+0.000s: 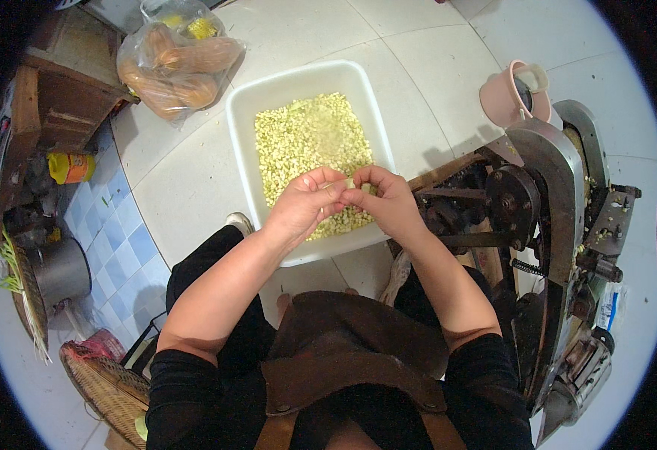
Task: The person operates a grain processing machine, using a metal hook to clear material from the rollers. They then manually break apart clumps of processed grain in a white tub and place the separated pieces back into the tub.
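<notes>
A white rectangular plastic tub stands on the floor in front of me. Inside it lies a wide layer of small pale yellow-green chopped pieces, which look like diced vegetable. Over the near half of the tub, my left hand and my right hand meet at the fingertips. Pinched between them is a small pale piece, mostly covered by the fingers. Another whitish bit shows at my left forefinger.
A belt-driven metal machine stands close on my right, with a pink bucket beyond it. Far left are a clear bag of long brown-orange items and a wooden cabinet. A metal pot and a woven basket stand nearer.
</notes>
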Motion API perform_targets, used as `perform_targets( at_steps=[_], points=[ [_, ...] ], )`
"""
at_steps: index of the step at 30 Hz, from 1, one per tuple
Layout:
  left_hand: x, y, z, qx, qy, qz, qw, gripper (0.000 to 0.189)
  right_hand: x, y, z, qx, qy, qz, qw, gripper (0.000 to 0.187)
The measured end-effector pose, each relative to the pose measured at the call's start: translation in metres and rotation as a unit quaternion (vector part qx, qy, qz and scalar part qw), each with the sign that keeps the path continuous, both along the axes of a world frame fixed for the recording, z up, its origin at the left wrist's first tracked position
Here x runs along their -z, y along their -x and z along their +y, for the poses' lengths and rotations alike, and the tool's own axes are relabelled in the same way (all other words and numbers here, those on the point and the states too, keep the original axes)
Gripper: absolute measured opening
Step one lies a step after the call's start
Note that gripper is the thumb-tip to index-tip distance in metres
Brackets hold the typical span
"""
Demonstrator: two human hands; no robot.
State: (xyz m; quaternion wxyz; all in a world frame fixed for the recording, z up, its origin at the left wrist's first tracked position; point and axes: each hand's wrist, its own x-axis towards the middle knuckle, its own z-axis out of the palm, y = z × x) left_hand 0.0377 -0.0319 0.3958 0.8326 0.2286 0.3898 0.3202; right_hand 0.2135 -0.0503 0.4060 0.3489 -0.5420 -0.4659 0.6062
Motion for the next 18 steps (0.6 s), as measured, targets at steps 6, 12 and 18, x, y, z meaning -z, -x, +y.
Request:
perform_targets(
  at_steps=[6,12,18],
  points=[
    [0.009,0.011,0.004,0.052,0.096,-0.127,0.986,0.019,-0.005,-0.009,0.001,-0.017,0.107,0.139,0.984,0.014],
    [0.002,0.009,0.007,0.034,0.068,-0.103,0.992,0.019,-0.008,-0.012,0.006,0.010,0.153,0.298,0.942,0.014],
    [-0.004,0.004,0.003,0.061,-0.085,0.061,0.993,0.017,-0.004,-0.010,0.004,-0.026,0.064,0.061,0.996,0.013]
  ],
)
